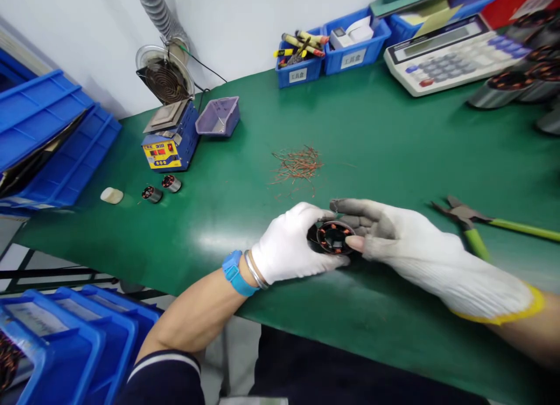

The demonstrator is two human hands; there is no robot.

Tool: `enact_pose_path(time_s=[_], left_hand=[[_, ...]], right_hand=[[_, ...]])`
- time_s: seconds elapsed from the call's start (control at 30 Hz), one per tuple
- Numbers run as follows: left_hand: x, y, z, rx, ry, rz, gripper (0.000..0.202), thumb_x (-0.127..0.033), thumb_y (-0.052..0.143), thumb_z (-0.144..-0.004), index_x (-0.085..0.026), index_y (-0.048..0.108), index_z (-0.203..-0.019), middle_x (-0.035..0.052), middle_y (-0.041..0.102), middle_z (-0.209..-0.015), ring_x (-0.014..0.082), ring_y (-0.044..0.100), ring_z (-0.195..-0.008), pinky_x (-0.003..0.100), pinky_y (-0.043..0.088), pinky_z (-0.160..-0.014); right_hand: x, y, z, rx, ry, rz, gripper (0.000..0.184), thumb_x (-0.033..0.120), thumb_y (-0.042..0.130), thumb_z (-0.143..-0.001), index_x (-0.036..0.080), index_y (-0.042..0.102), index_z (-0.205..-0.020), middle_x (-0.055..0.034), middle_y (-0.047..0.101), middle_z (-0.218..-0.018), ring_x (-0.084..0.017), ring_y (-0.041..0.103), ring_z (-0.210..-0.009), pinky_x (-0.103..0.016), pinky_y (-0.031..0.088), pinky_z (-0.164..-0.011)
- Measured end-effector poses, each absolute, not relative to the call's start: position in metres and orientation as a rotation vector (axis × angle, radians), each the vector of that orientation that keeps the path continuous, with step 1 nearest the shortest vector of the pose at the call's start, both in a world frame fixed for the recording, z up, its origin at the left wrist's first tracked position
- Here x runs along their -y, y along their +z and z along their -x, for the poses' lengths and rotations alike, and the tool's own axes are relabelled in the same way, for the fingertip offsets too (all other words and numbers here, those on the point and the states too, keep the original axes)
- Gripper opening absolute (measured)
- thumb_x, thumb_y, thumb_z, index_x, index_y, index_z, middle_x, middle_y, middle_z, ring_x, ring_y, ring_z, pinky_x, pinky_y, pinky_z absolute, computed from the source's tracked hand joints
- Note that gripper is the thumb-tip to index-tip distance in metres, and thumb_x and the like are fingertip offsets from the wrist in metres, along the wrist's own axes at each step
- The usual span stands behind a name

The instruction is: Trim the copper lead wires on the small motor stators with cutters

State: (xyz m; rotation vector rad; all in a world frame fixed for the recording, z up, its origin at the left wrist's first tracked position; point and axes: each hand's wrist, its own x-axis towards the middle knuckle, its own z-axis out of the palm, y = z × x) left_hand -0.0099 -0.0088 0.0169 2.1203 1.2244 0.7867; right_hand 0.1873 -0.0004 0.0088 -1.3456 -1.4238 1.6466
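A motor stator (324, 248) with a dark ring and copper windings is held upright just above or on the green table, its open end facing me. My left hand (289, 244), in a white glove, wraps around its left side. My right hand (394, 230), in a glove with grey-stained fingers, grips the right side; its bare thumb tip presses on the rim and its fingers curl behind. Right of it lie diagonal cutters (464, 216) with green handles, jaws apart. Beyond my hands is a loose pile of copper wire clippings (300, 163).
Two small stators (151, 194) and a whitish block (111, 195) lie at left, near a blue soldering unit (168, 145) and a purple tray (219, 118). Blue bins (300, 73), a calculator (455, 55) and several larger stators (507, 87) line the back. Blue crates (56, 136) stand left.
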Motion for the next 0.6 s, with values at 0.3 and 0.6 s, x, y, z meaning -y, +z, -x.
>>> enact_pose_path(time_s=[0.3, 0.6], left_hand=[[0.004, 0.021, 0.024, -1.142, 0.878, -2.258, 0.015, -0.025, 0.056, -0.086, -0.018, 0.068, -0.092, 0.0051, 0.074, -0.09, 0.0156, 0.07, -0.078, 0.028, 0.056, -0.074], [0.008, 0.036, 0.027, -1.253, 0.61, -2.598, 0.028, -0.031, 0.038, -0.1, -0.018, 0.061, -0.092, 0.0071, 0.066, -0.082, 0.0208, 0.064, -0.074, 0.034, 0.052, -0.07]], right_hand=[[0.001, 0.01, -0.185, 1.234, 1.74, 1.4, 0.075, 0.046, 0.081, -0.053, 0.023, 0.058, -0.12, -0.0108, 0.074, -0.104, -0.029, 0.072, -0.094, -0.04, 0.063, -0.078], [-0.002, 0.011, -0.184, 1.249, 1.738, 1.429, 0.068, 0.045, 0.082, -0.052, 0.024, 0.06, -0.113, -0.0103, 0.074, -0.107, -0.029, 0.073, -0.092, -0.041, 0.064, -0.078]])
